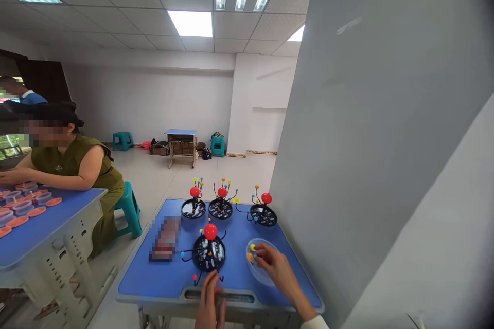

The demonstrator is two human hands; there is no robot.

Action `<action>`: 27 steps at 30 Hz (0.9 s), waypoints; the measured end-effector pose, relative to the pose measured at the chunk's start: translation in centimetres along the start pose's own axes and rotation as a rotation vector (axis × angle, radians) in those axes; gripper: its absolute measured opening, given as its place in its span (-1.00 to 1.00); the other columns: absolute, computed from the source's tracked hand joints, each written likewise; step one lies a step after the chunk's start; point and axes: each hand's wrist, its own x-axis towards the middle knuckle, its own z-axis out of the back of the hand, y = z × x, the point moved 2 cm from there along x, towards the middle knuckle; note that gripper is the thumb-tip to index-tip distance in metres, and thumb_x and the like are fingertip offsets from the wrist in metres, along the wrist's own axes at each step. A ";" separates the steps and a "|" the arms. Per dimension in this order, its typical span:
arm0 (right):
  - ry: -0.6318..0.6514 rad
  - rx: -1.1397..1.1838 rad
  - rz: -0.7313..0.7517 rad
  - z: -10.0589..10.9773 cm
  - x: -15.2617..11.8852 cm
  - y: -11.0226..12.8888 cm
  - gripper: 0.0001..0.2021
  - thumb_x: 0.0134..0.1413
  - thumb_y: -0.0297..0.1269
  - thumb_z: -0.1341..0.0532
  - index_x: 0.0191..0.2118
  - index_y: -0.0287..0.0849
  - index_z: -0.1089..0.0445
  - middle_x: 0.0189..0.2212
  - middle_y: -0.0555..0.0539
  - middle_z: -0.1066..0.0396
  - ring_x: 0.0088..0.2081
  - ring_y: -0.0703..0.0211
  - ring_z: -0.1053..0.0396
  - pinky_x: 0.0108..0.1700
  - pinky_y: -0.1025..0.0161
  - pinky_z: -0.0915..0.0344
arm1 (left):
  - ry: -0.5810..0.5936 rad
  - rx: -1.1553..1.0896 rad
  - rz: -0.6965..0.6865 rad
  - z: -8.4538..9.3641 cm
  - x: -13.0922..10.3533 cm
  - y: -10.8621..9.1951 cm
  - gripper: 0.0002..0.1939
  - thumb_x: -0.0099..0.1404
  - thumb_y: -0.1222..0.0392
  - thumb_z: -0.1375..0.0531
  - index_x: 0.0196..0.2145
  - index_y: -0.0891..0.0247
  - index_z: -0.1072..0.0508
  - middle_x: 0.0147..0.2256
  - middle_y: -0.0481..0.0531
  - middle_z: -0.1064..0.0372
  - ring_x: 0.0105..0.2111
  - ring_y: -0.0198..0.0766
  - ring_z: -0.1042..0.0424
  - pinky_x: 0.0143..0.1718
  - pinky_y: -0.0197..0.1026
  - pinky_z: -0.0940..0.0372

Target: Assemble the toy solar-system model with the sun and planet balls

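Model [209,253] with a red ball [210,232] stands on the desk [162,280], left hand [210,298] at its near edge, fingers extended. Right hand [270,262] dips bent fingers into the bowl [262,273] of small balls [250,257]; whether they grip one, I cannot tell. Three similar models [221,208] stand behind.

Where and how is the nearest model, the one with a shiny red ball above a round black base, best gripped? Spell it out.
Grip the round black base by its rim, coming from the right, between the two thin black arms there. The rim looks smooth and wide; the slender arms might bend, and the red ball sits high.
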 end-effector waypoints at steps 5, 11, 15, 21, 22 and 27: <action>-0.004 0.138 0.028 -1.2 -1.1 0.7 -0.43 0.09 0.29 -0.09 -0.20 -0.12 -0.53 -0.32 -0.13 -0.58 -0.34 0.04 -0.54 -0.23 0.12 -0.49 | -0.003 -0.082 0.001 0.1 1.5 -1.3 -0.56 0.44 0.00 0.10 0.01 0.19 -0.46 0.16 0.29 -0.31 -0.13 -0.08 -0.53 -0.01 0.05 -0.42; -0.078 0.033 -0.003 -1.3 -0.3 0.4 -0.49 0.15 0.19 -0.08 -0.12 -0.14 -0.51 -0.28 -0.15 -0.59 -0.32 0.02 -0.55 -0.22 0.09 -0.49 | -0.002 -0.041 0.006 0.5 1.8 -2.4 -0.54 0.44 -0.01 0.12 0.09 0.19 -0.40 0.12 0.28 -0.33 -0.06 -0.07 -0.49 -0.01 0.03 -0.41; -0.132 -0.210 -0.071 0.5 0.1 -0.6 -0.76 0.09 -0.17 -0.13 -0.25 -0.07 -0.53 -0.24 -0.10 -0.59 -0.26 -0.01 -0.53 -0.20 0.12 -0.41 | 0.005 0.037 0.027 0.3 1.4 -2.4 -0.52 0.44 -0.01 0.11 0.17 0.17 -0.34 0.17 0.27 -0.29 0.12 0.05 -0.36 0.07 0.12 -0.34; -0.067 -0.470 -0.126 1.1 1.0 -1.2 -0.76 0.01 -0.32 -0.15 -0.25 -0.06 -0.56 -0.25 -0.09 -0.59 -0.27 0.03 -0.54 -0.21 0.19 -0.34 | 0.056 -0.088 0.142 0.3 2.8 -3.0 -0.44 0.43 -0.08 0.13 0.26 0.20 -0.21 0.31 0.20 -0.14 0.31 0.01 -0.12 0.27 0.14 -0.17; -0.062 -0.492 -0.124 0.9 1.4 -1.1 -0.74 0.05 -0.31 -0.14 -0.21 -0.06 -0.56 -0.22 -0.11 -0.59 -0.24 0.02 -0.54 -0.19 0.18 -0.34 | 0.072 -0.122 0.171 0.4 3.3 -3.3 -0.42 0.44 -0.09 0.15 0.27 0.20 -0.21 0.32 0.20 -0.12 0.32 -0.01 -0.11 0.28 0.12 -0.16; -0.032 -0.550 -0.115 -0.3 2.7 -0.9 -0.72 0.12 -0.35 -0.12 -0.16 -0.05 -0.56 -0.19 -0.13 -0.60 -0.22 -0.02 -0.56 -0.20 0.18 -0.33 | 0.108 -0.200 0.154 0.7 5.4 -5.0 -0.38 0.44 -0.15 0.17 0.24 0.25 -0.28 0.33 0.19 -0.12 0.33 -0.07 -0.08 0.35 0.07 -0.03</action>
